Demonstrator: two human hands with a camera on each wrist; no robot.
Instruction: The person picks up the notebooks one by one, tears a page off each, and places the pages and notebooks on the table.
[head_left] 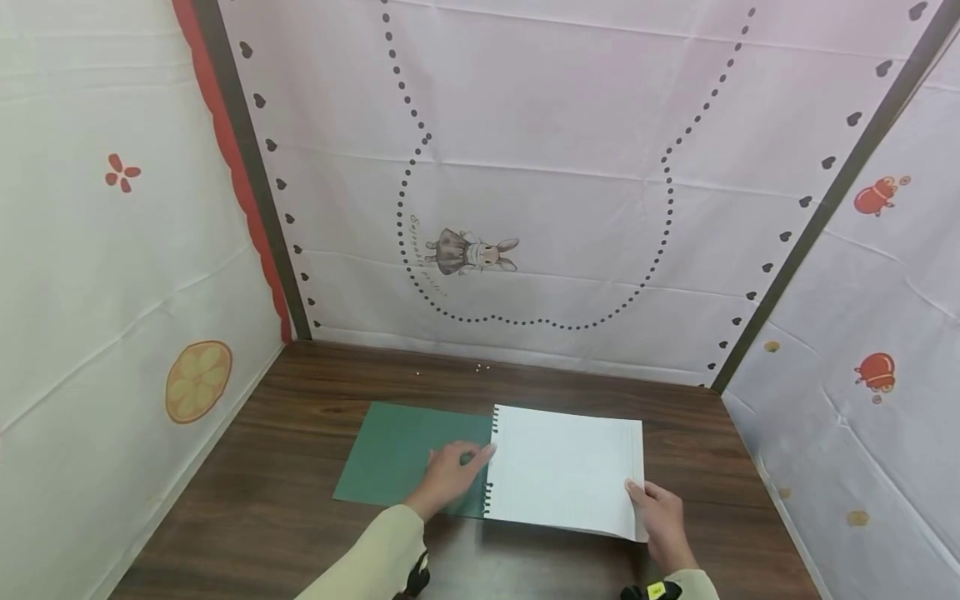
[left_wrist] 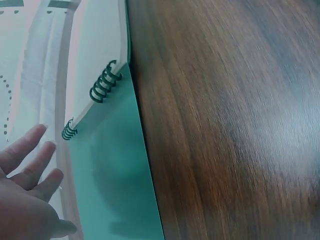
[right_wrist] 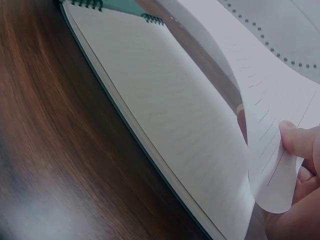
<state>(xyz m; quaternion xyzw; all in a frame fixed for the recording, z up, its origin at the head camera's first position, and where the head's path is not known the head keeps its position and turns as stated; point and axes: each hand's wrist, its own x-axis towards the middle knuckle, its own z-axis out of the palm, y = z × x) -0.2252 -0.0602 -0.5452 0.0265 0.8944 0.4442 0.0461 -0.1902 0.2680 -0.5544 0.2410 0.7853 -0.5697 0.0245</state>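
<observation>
A spiral notebook lies open on the table, its white pages on the right and its green cover folded out to the left. My left hand is over the cover beside the binding, its thumb reaching to the spiral rings. In the left wrist view those fingers are spread and grasp nothing. At the pages' right edge, my right hand pinches a lined sheet between thumb and fingers. The right wrist view has that sheet bent up and away from the page beneath. Part of the right fingers is hidden behind the sheet.
The dark wooden table carries a few tiny white bits near its back edge. Printed white cloth walls enclose the left, back and right sides.
</observation>
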